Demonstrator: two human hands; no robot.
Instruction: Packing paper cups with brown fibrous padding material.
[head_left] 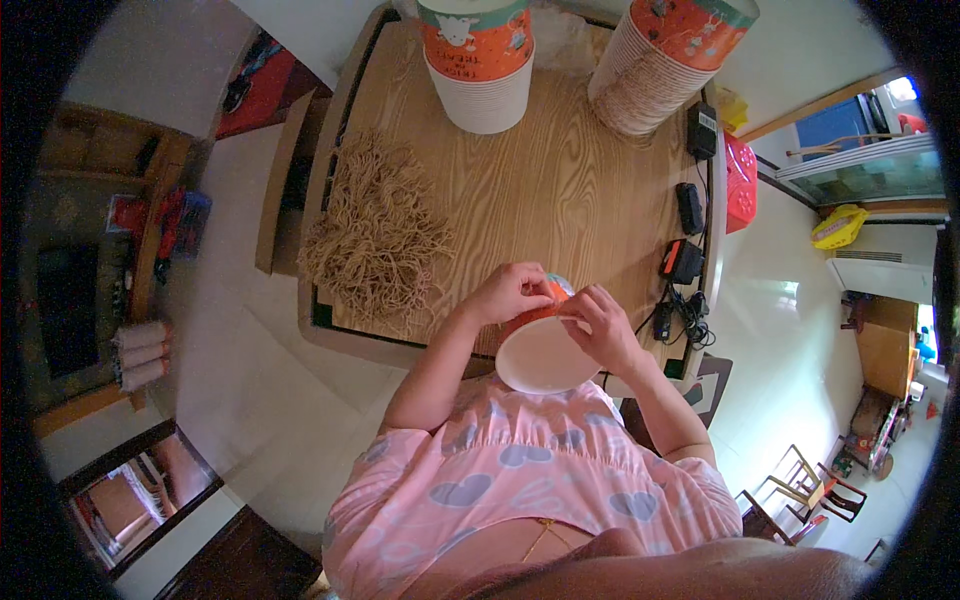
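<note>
A paper bucket (548,358), orange on its outside with a wide white round end toward me, is tilted at the table's near edge. My left hand (518,291) pinches at its orange side. My right hand (602,328) is closed on the side and edge close by, the fingertips of both hands almost meeting. Whether a cord is between the fingers is too small to tell. To the left lies a loose heap of tan twine pieces (375,235). Two nested stacks of similar buckets stand at the far side, one in the middle (485,65) and one leaning at the right (665,68).
Along the wood-grain table's (520,190) right edge sit black power adapters (701,130), an orange-and-black block (682,261) and tangled cables (690,318). A red plastic stool (740,185) stands beyond that edge. An open cardboard box (285,190) is at the left.
</note>
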